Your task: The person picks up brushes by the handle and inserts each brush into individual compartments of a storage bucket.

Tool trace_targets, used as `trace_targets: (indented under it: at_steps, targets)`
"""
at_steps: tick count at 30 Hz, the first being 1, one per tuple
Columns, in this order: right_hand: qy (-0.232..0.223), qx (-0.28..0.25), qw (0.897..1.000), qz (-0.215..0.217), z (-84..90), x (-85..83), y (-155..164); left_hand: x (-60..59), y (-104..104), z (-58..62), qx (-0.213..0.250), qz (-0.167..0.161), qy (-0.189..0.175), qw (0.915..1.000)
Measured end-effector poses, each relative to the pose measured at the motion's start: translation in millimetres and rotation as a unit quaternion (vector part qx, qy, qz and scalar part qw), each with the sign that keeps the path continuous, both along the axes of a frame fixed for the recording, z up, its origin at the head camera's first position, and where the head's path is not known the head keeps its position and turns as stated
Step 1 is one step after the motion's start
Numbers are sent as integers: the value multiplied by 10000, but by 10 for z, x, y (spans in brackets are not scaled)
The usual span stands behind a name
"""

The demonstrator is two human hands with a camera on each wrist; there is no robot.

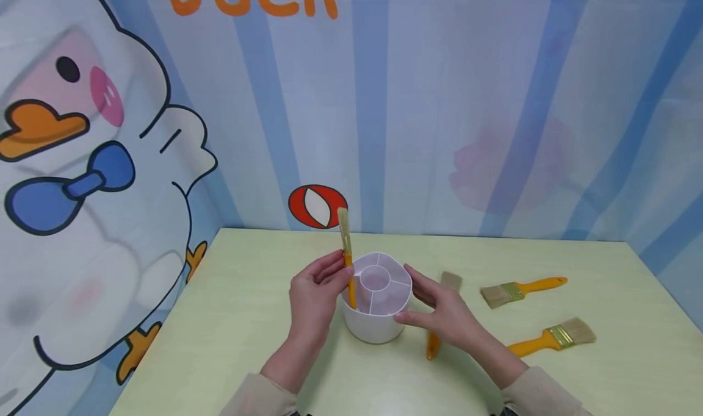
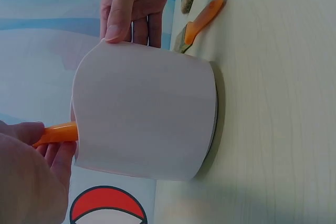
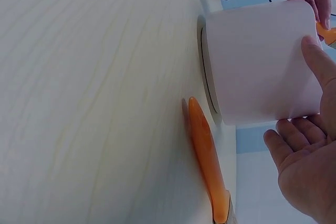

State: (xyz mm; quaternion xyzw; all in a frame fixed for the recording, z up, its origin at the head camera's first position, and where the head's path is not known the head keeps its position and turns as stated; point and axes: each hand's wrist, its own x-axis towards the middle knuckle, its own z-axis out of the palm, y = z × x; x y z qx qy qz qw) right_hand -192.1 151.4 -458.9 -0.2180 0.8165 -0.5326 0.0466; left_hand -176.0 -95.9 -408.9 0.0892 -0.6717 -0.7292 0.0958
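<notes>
On the left side of the white pot [image 1: 376, 306], my left hand [image 1: 315, 299] pinches the orange handle of a paintbrush [image 1: 347, 260], bristles up, handle end down in one of the outer compartments. To seat it well I judge I should keep it upright and let it slide down until it bottoms out before loosening my fingers. My right hand [image 1: 446, 311] lies with straight fingers against the pot's right wall, thumb at the rim, steadying it rather than gripping; that pressure should stay gentle so the pot does not tip on the pale green table [image 1: 230, 318].

Right of the pot, a second brush [image 1: 439, 318] lies partly under my right hand, only its bristles and handle end showing. Two more brushes [image 1: 522, 289] [image 1: 555, 337] lie further right, well apart from the pot. How deep the held brush sits inside I cannot tell.
</notes>
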Motion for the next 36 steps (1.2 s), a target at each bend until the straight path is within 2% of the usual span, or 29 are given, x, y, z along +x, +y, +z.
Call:
trace_targets:
  at_steps: [6, 18, 23, 30, 36]
  targets:
    - [87, 61, 9999, -23, 11, 19, -1, 79, 28, -24, -282, 25, 2, 9996]
    - [137, 42, 9999, -34, 25, 32, -15, 126, 32, -25, -821, 261, -128, 9962]
    - [179, 28, 9998, -50, 23, 31, -22, 115, 8, -7, -1161, 107, -82, 9932]
    - [128, -14, 9998, -148, 34, 44, -17, 47, 5, 47, -1890, -286, -56, 9816]
    - [166, -58, 9998, -114, 35, 53, -26, 64, -10, 60, -1903, -317, -95, 9812]
